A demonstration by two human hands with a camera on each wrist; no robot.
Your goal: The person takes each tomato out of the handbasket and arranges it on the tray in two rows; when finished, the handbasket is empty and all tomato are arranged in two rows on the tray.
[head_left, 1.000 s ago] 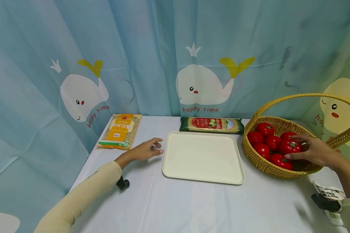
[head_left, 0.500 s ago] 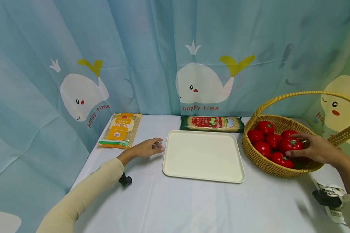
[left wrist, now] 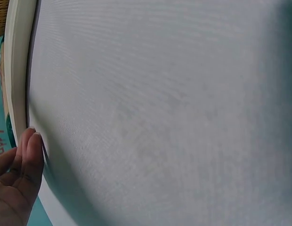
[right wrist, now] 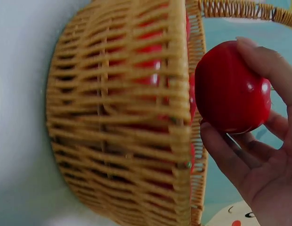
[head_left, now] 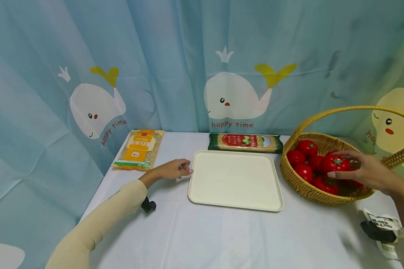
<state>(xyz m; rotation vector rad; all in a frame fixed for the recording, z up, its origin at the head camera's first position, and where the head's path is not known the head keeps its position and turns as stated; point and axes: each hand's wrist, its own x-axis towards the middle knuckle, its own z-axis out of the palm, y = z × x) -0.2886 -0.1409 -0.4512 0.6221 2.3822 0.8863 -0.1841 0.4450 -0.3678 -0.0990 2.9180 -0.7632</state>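
Note:
My right hand (head_left: 370, 172) grips a red tomato (head_left: 334, 164) between thumb and fingers, over the wicker basket (head_left: 301, 188). In the right wrist view the held tomato (right wrist: 231, 87) shows above the basket's rim, fingers (right wrist: 223, 153) on one side and thumb on the other. Several more tomatoes (head_left: 303, 172) lie in the basket. My left hand (head_left: 171, 170) is at the left edge of a cream tray (head_left: 235, 181), fingers loosely bent and holding nothing. Its fingertips (left wrist: 35, 141) are right at the tray's rim in the left wrist view.
Behind the tray lies a green pack of pasta (head_left: 245, 143). An orange-labelled bag of grain (head_left: 138, 150) lies at the back left. The basket's tall handle (head_left: 346, 108) arches over it. A white printed packet (head_left: 385, 224) is partly hidden by the right wrist's black camera mount.
My right hand has closed round a tomato and raised it slightly from the others. My left hand has shifted a little to the right, closer to the tray's edge.

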